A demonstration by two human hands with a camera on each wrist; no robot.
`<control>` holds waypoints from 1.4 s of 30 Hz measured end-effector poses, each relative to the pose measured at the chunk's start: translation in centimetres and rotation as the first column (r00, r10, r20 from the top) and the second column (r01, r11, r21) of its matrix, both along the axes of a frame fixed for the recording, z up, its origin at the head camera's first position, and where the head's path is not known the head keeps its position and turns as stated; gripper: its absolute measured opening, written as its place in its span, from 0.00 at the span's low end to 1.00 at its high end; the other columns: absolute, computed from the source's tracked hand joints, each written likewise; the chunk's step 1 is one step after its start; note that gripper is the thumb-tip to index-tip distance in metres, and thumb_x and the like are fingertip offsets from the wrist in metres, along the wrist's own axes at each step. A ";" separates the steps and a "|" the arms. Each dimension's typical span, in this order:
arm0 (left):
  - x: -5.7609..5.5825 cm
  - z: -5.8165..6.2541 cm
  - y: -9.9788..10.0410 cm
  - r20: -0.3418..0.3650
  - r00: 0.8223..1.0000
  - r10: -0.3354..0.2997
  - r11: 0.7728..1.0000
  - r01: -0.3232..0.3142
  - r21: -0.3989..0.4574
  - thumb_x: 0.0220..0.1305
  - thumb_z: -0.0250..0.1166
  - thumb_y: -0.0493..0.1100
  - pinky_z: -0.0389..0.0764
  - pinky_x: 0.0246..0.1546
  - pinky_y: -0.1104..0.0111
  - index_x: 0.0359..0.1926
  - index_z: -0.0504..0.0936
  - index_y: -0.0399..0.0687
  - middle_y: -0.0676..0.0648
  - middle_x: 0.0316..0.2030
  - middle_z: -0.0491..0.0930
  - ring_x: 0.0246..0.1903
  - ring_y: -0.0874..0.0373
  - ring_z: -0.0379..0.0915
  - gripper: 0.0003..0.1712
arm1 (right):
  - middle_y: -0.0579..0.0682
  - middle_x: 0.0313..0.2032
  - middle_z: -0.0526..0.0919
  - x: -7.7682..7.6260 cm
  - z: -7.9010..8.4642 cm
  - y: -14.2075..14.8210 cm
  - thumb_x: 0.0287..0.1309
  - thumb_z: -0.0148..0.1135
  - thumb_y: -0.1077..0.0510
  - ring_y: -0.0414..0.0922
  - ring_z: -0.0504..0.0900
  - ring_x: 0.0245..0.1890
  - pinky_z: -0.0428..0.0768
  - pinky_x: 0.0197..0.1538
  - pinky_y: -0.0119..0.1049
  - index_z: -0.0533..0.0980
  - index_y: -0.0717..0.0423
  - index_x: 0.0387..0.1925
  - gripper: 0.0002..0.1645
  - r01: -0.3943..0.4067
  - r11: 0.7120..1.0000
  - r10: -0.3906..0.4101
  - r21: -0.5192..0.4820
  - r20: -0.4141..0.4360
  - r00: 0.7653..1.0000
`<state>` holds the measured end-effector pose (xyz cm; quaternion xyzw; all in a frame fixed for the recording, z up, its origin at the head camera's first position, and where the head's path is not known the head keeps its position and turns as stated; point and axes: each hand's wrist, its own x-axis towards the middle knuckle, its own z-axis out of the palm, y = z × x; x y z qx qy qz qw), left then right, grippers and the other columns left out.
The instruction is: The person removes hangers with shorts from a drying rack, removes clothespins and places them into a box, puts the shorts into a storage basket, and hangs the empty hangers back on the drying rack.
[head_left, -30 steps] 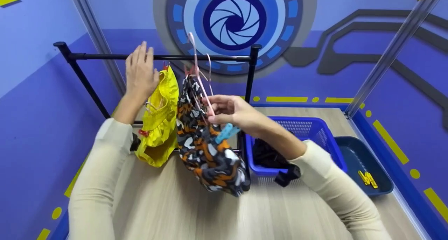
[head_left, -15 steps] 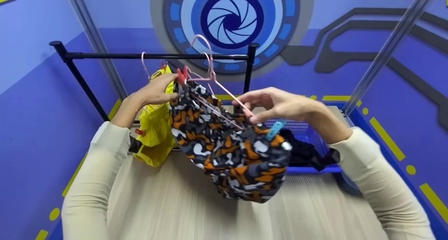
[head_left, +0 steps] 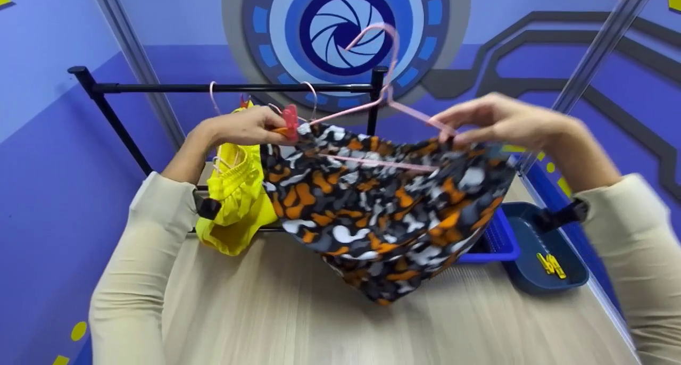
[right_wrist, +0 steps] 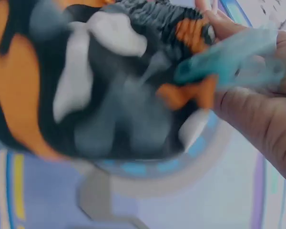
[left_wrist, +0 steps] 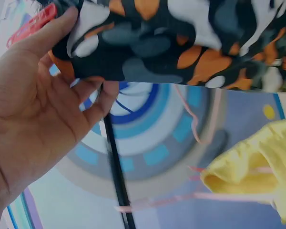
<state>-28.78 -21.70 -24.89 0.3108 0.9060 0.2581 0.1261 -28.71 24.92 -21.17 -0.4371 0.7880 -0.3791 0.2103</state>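
Observation:
Camouflage-patterned shorts (head_left: 383,221) in orange, black, grey and white hang spread between my hands on a pink hanger (head_left: 346,111). My left hand (head_left: 239,126) pinches the waistband's left corner beside a red clothespin (head_left: 290,121); in the left wrist view the thumb lies on the cloth. My right hand (head_left: 511,121) pinches the hanger's right arm near the waistband. A light blue clothespin (right_wrist: 229,57) clips the right corner, beside that thumb in the right wrist view. The hanger's hook stands above the rack's bar, free of it.
A black rack (head_left: 159,88) stands behind the shorts. A ruffled yellow garment (head_left: 234,184) hangs from it at left, and another pink hanger hook (head_left: 314,93) is on the bar. At right are a blue basket (head_left: 503,237), partly hidden, and a dark tray (head_left: 542,285) with yellow clothespins (head_left: 553,266).
My right hand has moved right and up, swinging the shorts to face me, and the hanger has risen. My left hand has left the bar and taken the corner with the red clothespin.

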 end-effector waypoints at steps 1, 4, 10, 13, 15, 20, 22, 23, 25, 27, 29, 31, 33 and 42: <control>0.1 0.3 0.5 0.019 0.999 -0.026 1.000 0.026 0.015 0.74 0.61 0.41 0.65 0.29 0.73 0.38 0.83 0.39 0.51 0.26 0.67 0.23 0.63 0.59 0.10 | 0.45 0.48 0.87 -0.1 0.7 0.5 0.68 0.57 0.70 0.40 0.85 0.48 0.82 0.53 0.30 0.73 0.60 0.68 0.27 0.028 1.000 -0.027 0.011 -0.044 0.999; 0.4 1.1 2.2 0.067 0.994 -0.088 0.995 0.085 0.053 0.75 0.60 0.44 0.67 0.26 0.73 0.39 0.82 0.40 0.53 0.26 0.70 0.21 0.65 0.61 0.11 | 0.42 0.48 0.88 -0.3 2.7 2.1 0.69 0.58 0.68 0.38 0.86 0.46 0.83 0.49 0.28 0.76 0.59 0.65 0.24 0.135 0.989 -0.119 0.056 -0.223 0.967; 0.1 2.5 6.3 0.127 0.983 -0.130 0.990 0.122 0.069 0.79 0.54 0.48 0.71 0.24 0.73 0.51 0.81 0.46 0.52 0.30 0.75 0.20 0.63 0.64 0.14 | 0.37 0.45 0.83 -1.1 5.9 5.2 0.71 0.60 0.62 0.34 0.84 0.38 0.83 0.36 0.26 0.81 0.54 0.58 0.17 0.415 0.906 -0.350 0.080 -0.410 0.843; -0.3 2.9 8.5 0.072 0.987 -0.143 0.989 0.139 0.056 0.79 0.53 0.50 0.75 0.25 0.72 0.53 0.80 0.47 0.51 0.32 0.74 0.21 0.62 0.66 0.15 | 0.27 0.40 0.81 -1.7 7.0 6.2 0.69 0.61 0.63 0.29 0.80 0.34 0.79 0.34 0.20 0.83 0.56 0.54 0.15 0.520 0.853 -0.425 0.046 -0.517 0.743; -0.7 3.1 9.9 0.024 0.990 -0.143 0.987 0.140 0.073 0.80 0.52 0.49 0.76 0.26 0.71 0.53 0.79 0.47 0.50 0.34 0.76 0.22 0.61 0.68 0.15 | 0.21 0.35 0.78 -2.0 7.7 6.7 0.68 0.60 0.66 0.27 0.77 0.30 0.75 0.32 0.17 0.84 0.59 0.51 0.14 0.570 0.822 -0.451 0.013 -0.596 0.664; -1.7 2.9 13.7 -0.045 0.992 -0.115 0.980 0.120 0.156 0.80 0.50 0.48 0.80 0.30 0.69 0.56 0.79 0.47 0.49 0.40 0.80 0.25 0.63 0.73 0.16 | 0.32 0.35 0.79 -2.4 9.1 7.8 0.71 0.51 0.70 0.24 0.66 0.28 0.64 0.32 0.16 0.80 0.64 0.52 0.15 0.672 0.739 -0.476 -0.045 -0.740 0.474; -2.2 2.6 15.4 -0.020 0.993 -0.118 0.971 0.119 0.208 0.80 0.51 0.47 0.83 0.32 0.68 0.60 0.78 0.47 0.48 0.42 0.81 0.25 0.64 0.76 0.17 | 0.48 0.40 0.83 -2.5 9.5 8.3 0.72 0.47 0.70 0.24 0.62 0.30 0.61 0.37 0.18 0.78 0.67 0.52 0.15 0.705 0.707 -0.476 -0.061 -0.779 0.409; -2.4 2.4 16.3 0.000 0.993 -0.118 0.965 0.115 0.236 0.80 0.51 0.47 0.85 0.34 0.68 0.63 0.77 0.48 0.47 0.44 0.81 0.26 0.64 0.78 0.18 | 0.58 0.43 0.83 -2.6 9.7 8.5 0.72 0.45 0.71 0.22 0.60 0.31 0.61 0.40 0.19 0.77 0.69 0.52 0.16 0.712 0.697 -0.480 -0.081 -0.790 0.380; -2.8 2.1 17.9 0.037 0.993 -0.109 0.953 0.094 0.287 0.80 0.52 0.45 0.87 0.38 0.68 0.67 0.75 0.48 0.44 0.49 0.82 0.29 0.64 0.81 0.21 | 0.70 0.48 0.80 -2.7 10.0 8.8 0.70 0.40 0.74 0.31 0.70 0.35 0.70 0.48 0.29 0.74 0.73 0.53 0.18 0.722 0.683 -0.484 -0.110 -0.809 0.335; -3.2 1.7 19.0 0.087 0.993 -0.079 0.938 0.045 0.342 0.80 0.51 0.43 0.87 0.40 0.67 0.71 0.73 0.48 0.41 0.55 0.81 0.33 0.58 0.84 0.23 | 0.76 0.50 0.77 -2.8 10.1 8.8 0.68 0.36 0.77 0.46 0.77 0.41 0.72 0.54 0.45 0.72 0.76 0.54 0.20 0.719 0.680 -0.480 -0.142 -0.828 0.291; -3.8 1.5 19.8 0.099 0.995 -0.031 0.929 -0.008 0.370 0.80 0.50 0.42 0.87 0.45 0.69 0.71 0.73 0.48 0.41 0.62 0.78 0.42 0.55 0.85 0.23 | 0.77 0.51 0.75 -2.8 10.0 8.6 0.67 0.34 0.78 0.63 0.75 0.48 0.69 0.57 0.60 0.71 0.77 0.54 0.21 0.720 0.673 -0.475 -0.166 -0.844 0.249; -4.6 1.1 20.3 0.081 0.997 0.013 0.920 -0.043 0.389 0.80 0.49 0.41 0.85 0.49 0.71 0.71 0.73 0.48 0.41 0.67 0.76 0.51 0.53 0.82 0.23 | 0.77 0.50 0.73 -2.8 10.0 8.4 0.67 0.35 0.78 0.72 0.70 0.49 0.65 0.56 0.67 0.71 0.77 0.53 0.20 0.745 0.649 -0.448 -0.158 -0.870 0.205; -5.3 0.7 20.4 0.015 0.998 0.056 0.922 -0.058 0.383 0.80 0.49 0.40 0.83 0.51 0.73 0.71 0.73 0.48 0.43 0.68 0.75 0.54 0.55 0.80 0.23 | 0.75 0.51 0.72 -2.7 9.8 8.1 0.66 0.38 0.78 0.71 0.68 0.49 0.64 0.56 0.68 0.70 0.75 0.52 0.17 0.767 0.623 -0.402 -0.156 -0.904 0.143; -7.8 -0.9 19.1 -0.251 0.935 0.250 0.872 -0.104 0.478 0.80 0.50 0.39 0.75 0.49 0.74 0.67 0.78 0.47 0.44 0.64 0.80 0.43 0.58 0.77 0.21 | 0.71 0.68 0.63 -3.0 9.7 6.6 0.59 0.39 0.77 0.70 0.62 0.65 0.58 0.74 0.66 0.62 0.70 0.67 0.33 0.801 0.580 -0.310 -0.150 -0.950 0.047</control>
